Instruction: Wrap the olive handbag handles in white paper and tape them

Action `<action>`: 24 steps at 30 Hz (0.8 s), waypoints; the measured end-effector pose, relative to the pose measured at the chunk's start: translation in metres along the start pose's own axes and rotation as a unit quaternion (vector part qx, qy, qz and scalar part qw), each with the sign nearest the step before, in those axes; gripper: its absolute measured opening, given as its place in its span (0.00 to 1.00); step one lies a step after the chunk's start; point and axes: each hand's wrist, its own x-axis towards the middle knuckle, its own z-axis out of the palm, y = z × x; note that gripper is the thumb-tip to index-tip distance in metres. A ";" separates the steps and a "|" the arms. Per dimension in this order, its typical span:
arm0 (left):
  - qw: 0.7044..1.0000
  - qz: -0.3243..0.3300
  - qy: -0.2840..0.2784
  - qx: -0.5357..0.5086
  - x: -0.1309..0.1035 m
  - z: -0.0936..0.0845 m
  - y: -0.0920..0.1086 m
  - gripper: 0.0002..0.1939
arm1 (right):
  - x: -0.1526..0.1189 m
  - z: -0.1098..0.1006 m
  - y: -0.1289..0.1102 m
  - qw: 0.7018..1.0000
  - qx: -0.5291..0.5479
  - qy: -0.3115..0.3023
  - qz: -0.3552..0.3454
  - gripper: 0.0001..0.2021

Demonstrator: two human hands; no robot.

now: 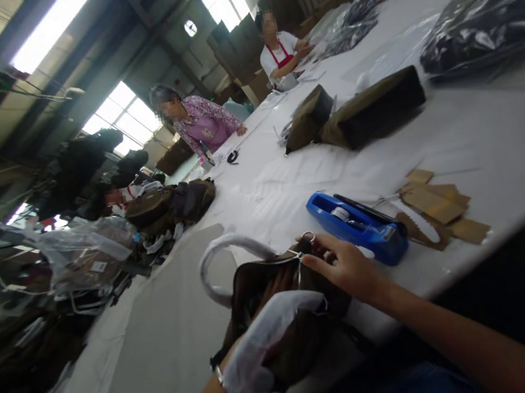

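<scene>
White work table [261, 190], set under everything that follows. Grey sheet [166, 342], flat on it, left of our work. Dark olive bag [296, 360], mouth open, at the table's near edge in front of us. Left hand [283, 281]: inside the bag, its wrist passing by the near wrapped handle [270, 330]; whether its fingers close on anything, we cannot tell. Right hand [356, 268]: thumb and fingers pinched together on the bag's rim beside the zip [298, 256].

Handling notes, in our judgement: a light, firm pinch at the rim steadies the mouth; the inner hand does best flat, clear of the zip teeth, reaching into the corners without dragging the lining; the handle wrapping is best left unsnagged by our wrist.

Count, by size: table, one; grey sheet, one; co-workers, three that we can make out, one partly hidden; large plastic-wrapped dark bundle [479, 16], one at right; olive fabric pieces [378, 105], two, beyond our bag; open bag, one; wrapped handles, two; blue tape dispenser [354, 228], one, just beside the right hand; brown card pieces [436, 200], several, overlapping, exact number unclear; metal ring [309, 236], one, by the right fingers.
</scene>
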 end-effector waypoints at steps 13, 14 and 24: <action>0.994 -0.070 0.058 -0.055 0.049 -0.046 0.049 0.12 | -0.006 0.021 -0.004 0.995 0.027 0.088 -0.033 0.14; 0.993 -0.074 0.052 -0.072 0.052 -0.045 0.050 0.12 | -0.007 0.021 -0.004 0.995 0.029 0.087 -0.034 0.14; 0.999 -0.037 0.032 -0.018 0.038 -0.047 0.057 0.06 | -0.010 0.018 -0.015 0.994 -0.035 0.080 -0.057 0.10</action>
